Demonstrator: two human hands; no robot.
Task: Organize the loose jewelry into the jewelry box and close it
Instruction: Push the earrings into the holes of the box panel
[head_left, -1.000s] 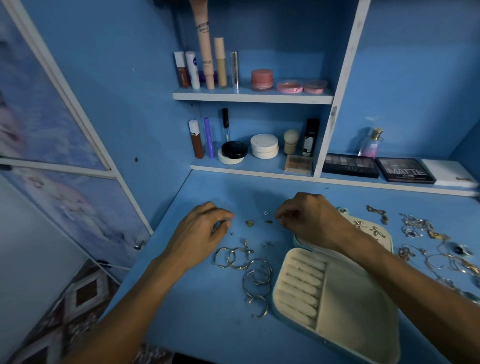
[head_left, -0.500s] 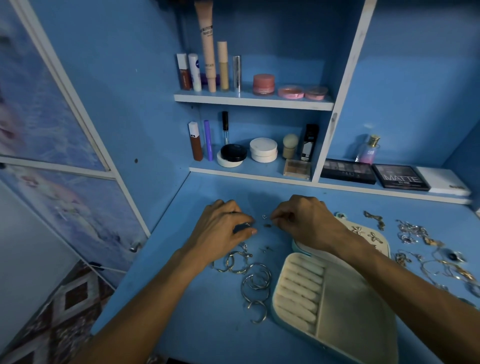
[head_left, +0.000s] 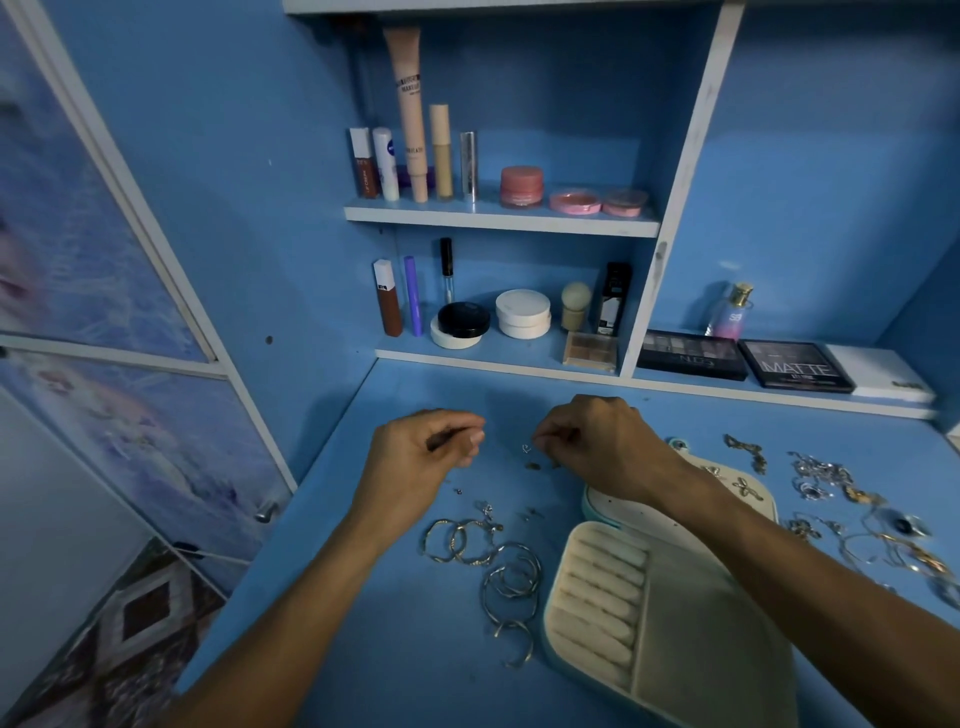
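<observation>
Both grips are drawn together in a pinch. The left hand (head_left: 423, 457) has thumb and forefinger tips closed at 9 o'clock of a scatter of tiny studs (head_left: 532, 466). The right hand (head_left: 597, 447) curls in at 3 o'clock of them, its tips touching or just beside a small silver piece (head_left: 525, 448). Whether either pinch carries anything is too small to tell.

The jewelry box (head_left: 701, 649) lies open at 5 o'clock on the blue bench (head_left: 332, 613). Its ring rolls (head_left: 602, 587) look unfilled, and its lid (head_left: 649, 512) is partly under the right forearm. Hoop earrings (head_left: 511, 577) and thin bangles (head_left: 457, 540) lie at 9 o'clock of the box, and a tangled heap of jewelry (head_left: 831, 478) sits at 3 o'clock on the bench.

The step in hand looks like sorting or pairing the smallest earrings, early in the task. Next comes a fine fingertip lift of one stud and a short carry toward 5 o'clock into a compartment, without brushing its neighbours off the bench.
</observation>
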